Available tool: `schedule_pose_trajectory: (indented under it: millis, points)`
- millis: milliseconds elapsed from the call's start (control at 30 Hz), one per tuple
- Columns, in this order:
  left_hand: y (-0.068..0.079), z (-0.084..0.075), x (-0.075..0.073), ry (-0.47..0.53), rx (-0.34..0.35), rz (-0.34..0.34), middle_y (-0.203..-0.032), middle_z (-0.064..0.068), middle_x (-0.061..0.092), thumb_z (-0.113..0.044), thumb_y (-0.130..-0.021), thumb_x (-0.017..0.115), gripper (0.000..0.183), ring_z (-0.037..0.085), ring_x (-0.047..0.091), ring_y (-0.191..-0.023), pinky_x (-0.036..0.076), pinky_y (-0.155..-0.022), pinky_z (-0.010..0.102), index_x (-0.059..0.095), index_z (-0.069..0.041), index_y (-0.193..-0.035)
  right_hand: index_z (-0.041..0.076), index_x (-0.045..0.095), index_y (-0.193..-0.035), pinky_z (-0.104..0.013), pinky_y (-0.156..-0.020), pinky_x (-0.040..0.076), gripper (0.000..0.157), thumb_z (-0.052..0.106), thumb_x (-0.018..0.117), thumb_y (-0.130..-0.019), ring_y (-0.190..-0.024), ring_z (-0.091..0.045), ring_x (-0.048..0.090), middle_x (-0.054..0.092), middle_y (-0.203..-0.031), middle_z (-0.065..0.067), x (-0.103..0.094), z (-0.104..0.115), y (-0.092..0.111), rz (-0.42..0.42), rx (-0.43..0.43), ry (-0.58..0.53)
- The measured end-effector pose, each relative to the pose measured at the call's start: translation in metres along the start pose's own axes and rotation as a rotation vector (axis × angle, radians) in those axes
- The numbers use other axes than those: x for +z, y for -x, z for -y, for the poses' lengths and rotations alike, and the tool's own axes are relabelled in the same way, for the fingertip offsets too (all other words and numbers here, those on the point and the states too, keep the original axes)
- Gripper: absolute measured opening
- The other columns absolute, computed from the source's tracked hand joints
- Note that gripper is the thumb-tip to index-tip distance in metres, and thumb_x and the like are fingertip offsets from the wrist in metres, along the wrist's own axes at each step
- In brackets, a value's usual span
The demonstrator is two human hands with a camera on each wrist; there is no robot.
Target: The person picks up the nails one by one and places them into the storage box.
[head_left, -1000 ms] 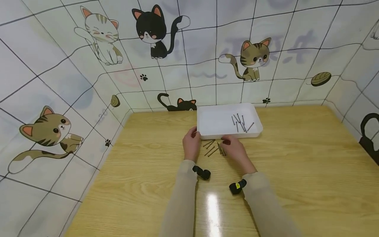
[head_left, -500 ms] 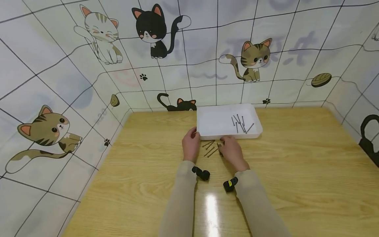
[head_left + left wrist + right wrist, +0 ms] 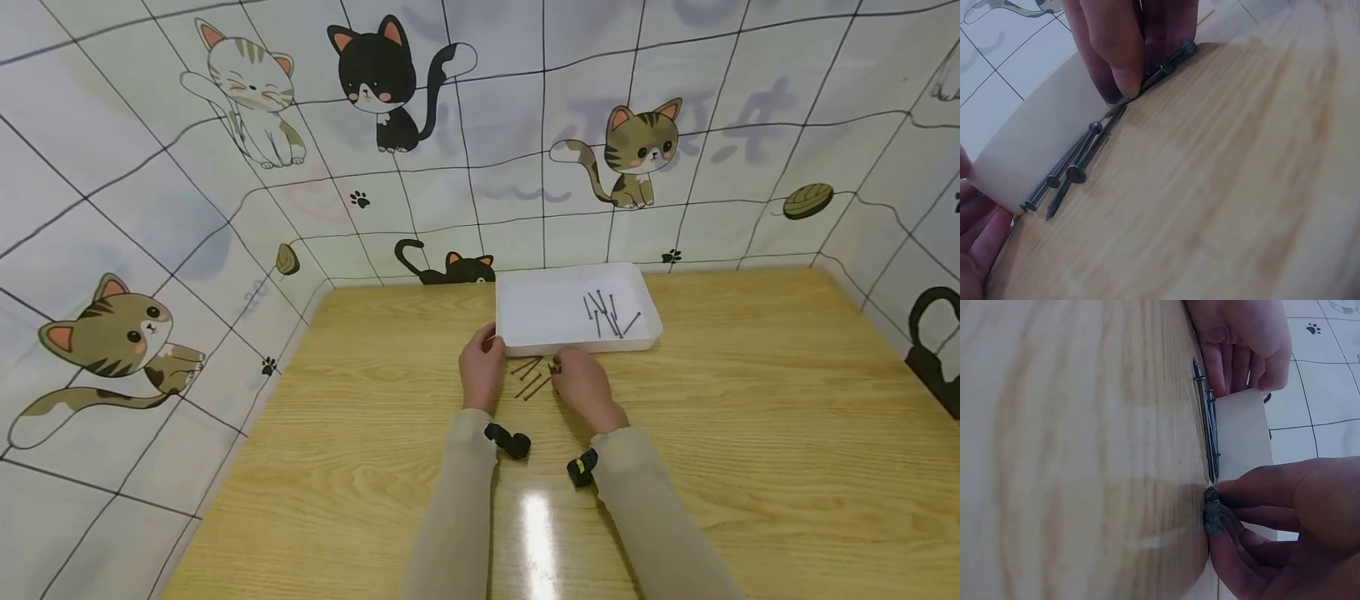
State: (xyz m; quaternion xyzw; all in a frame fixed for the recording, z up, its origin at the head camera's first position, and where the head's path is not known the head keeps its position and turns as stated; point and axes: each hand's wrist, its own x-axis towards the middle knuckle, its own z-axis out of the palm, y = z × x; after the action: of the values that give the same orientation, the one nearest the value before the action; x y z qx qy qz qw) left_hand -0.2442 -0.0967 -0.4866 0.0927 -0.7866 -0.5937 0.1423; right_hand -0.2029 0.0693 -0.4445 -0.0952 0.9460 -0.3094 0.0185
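Observation:
My left hand (image 3: pixel 482 371) grips the near left corner of a white tray (image 3: pixel 540 312), fingers and thumb set around it. Right of it, just in front of the tray's near wall, my right hand (image 3: pixel 583 387) pinches a small bunch of nails; in the right wrist view their heads (image 3: pixel 1211 509) show between thumb and fingers, low over the tabletop. Between the two hands, several loose nails (image 3: pixel 534 385) lie on the wood, also visible beside the tray wall in the left wrist view. Inside the tray, more nails (image 3: pixel 613 317) lie scattered on the right side.
The wood-grain table (image 3: pixel 337 467) runs up to a wall covering (image 3: pixel 517 150) with grid lines and printed cats. The tray stands against the back edge of the table. A dark curved shape (image 3: pixel 930 333) shows at the far right.
My right hand has shifted slightly left and closed over the bunch of nails, which had lain exposed by its fingers. The left hand keeps its place at the tray corner.

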Motion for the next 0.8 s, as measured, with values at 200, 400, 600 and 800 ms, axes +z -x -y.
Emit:
schedule_pose_trajectory:
  millis: [200,400,600,800]
  points:
    - [-0.0001,0.0013,0.0015,0.003,0.002,-0.001,-0.111,-0.005,0.06,-0.027,-0.085,0.052,0.033,0.007,0.055,-0.092,0.045,-0.079,0.032,0.06,-0.02,-0.117,-0.005,0.062,-0.103,-0.039,-0.067,0.047,0.022,0.0,0.054,-0.082,-0.085,-0.029,0.057,0.059,-0.104,-0.018,-0.003,0.0026,-0.0006,0.012,0.006,0.024]
    - [-0.0003,0.0021,0.0001,0.003,0.011,-0.004,-0.11,-0.005,0.06,-0.026,-0.086,0.052,0.033,0.006,0.056,-0.091,0.046,-0.078,0.031,0.06,-0.02,-0.117,-0.003,0.064,-0.099,-0.036,-0.062,0.047,0.019,0.002,0.056,-0.082,-0.077,-0.025,0.057,0.061,-0.098,-0.016,-0.0037,0.0027,-0.0033,0.022,0.024,0.026]
    - [0.001,0.0008,-0.0015,0.012,0.022,0.004,-0.112,-0.003,0.059,-0.026,-0.087,0.051,0.033,0.007,0.055,-0.091,0.045,-0.078,0.032,0.059,-0.018,-0.119,-0.002,0.064,-0.099,-0.034,-0.057,0.046,0.019,0.003,0.055,-0.084,-0.069,-0.022,0.056,0.062,-0.096,-0.016,-0.0041,0.0012,-0.0021,0.008,-0.005,0.027]
    - [0.0014,0.0007,-0.001,0.018,0.018,0.014,-0.112,-0.002,0.059,-0.025,-0.087,0.052,0.033,0.008,0.055,-0.092,0.045,-0.079,0.034,0.059,-0.017,-0.118,0.0,0.065,-0.078,-0.028,-0.046,0.034,0.014,0.007,0.056,-0.085,-0.049,-0.015,0.042,0.058,-0.067,-0.012,-0.0055,-0.0002,0.0014,-0.004,-0.009,0.005]
